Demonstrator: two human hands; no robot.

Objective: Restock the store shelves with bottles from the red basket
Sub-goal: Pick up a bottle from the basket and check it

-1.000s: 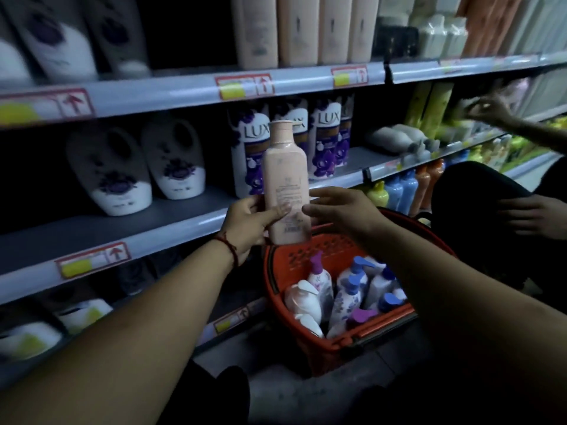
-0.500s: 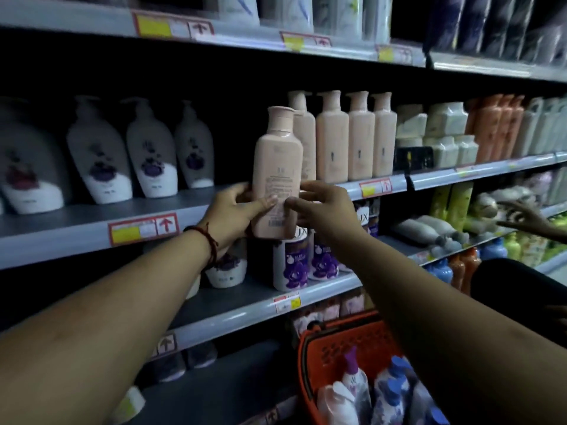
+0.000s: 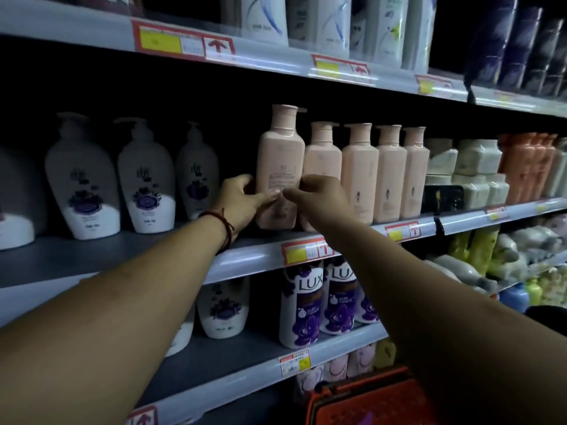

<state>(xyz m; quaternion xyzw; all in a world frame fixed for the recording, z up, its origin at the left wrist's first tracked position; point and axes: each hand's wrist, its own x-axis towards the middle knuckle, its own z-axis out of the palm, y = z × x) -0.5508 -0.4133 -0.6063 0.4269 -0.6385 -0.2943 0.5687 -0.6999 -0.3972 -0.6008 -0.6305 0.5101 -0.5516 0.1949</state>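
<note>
Dim store aisle, middle shelf (image 3: 101, 254): pink bottle (image 3: 280, 161) brought up from over red basket (image 3: 352, 406), now clasped low by curled fingers of left hand (image 3: 242, 200) and right hand (image 3: 319, 200), matching row (image 3: 359, 173) just beyond right hand; placement seemingly near done.

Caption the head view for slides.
Left hand and right hand hold a pink bottle beside matching bottles on a shelf above the red basket.

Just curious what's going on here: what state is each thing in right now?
pink bottle: upright, held at the shelf.
left hand: grips the pink bottle.
right hand: grips the pink bottle.
pink row: four bottles upright, right of it.
red basket: below, mostly out of view.
</note>
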